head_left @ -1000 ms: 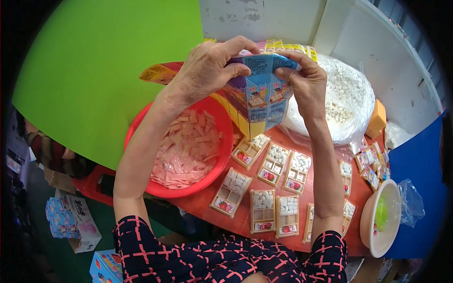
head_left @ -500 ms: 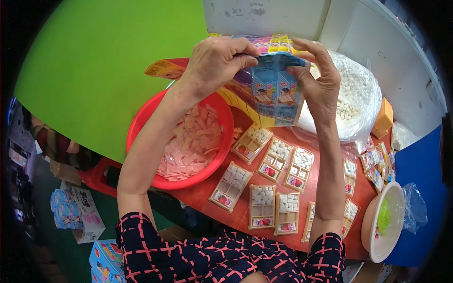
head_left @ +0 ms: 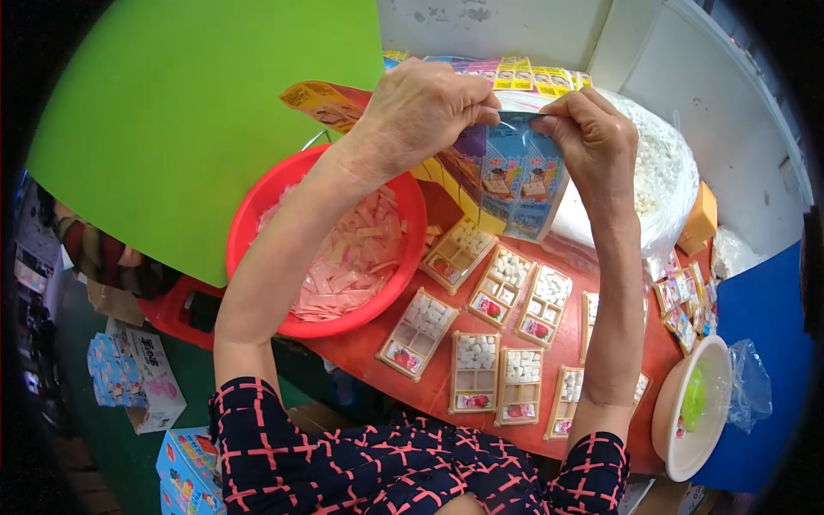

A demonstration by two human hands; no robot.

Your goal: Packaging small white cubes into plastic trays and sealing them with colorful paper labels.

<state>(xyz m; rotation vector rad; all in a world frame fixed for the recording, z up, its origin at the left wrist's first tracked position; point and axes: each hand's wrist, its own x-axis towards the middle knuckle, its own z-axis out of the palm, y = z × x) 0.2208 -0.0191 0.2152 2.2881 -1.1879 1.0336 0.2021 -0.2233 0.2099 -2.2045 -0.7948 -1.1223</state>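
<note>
Above the far part of the red table (head_left: 386,369), my left hand (head_left: 425,107) and my right hand (head_left: 596,137) both pinch the upper edge of a strip of printed plastic packaging film (head_left: 519,184). Its blue panels hang down between them, with purple and yellow parts trailing left behind my left wrist. Below the film stand several small compartment trays (head_left: 418,333), holding white pieces and strawberry-printed packets. A red basin (head_left: 243,232) full of pink flat strips lies under my left forearm.
A large clear bag of white pieces (head_left: 657,176) sits behind my right hand, beside an orange box (head_left: 698,219). A cream bowl (head_left: 725,429) with something green stands at the right edge. Small packets (head_left: 678,296) lie near it. A green panel (head_left: 197,112) rises at left.
Both hands have shifted slightly right. The fingers of my right hand have closed onto the film's edge, and the blue panels now hang straighter between the hands.
</note>
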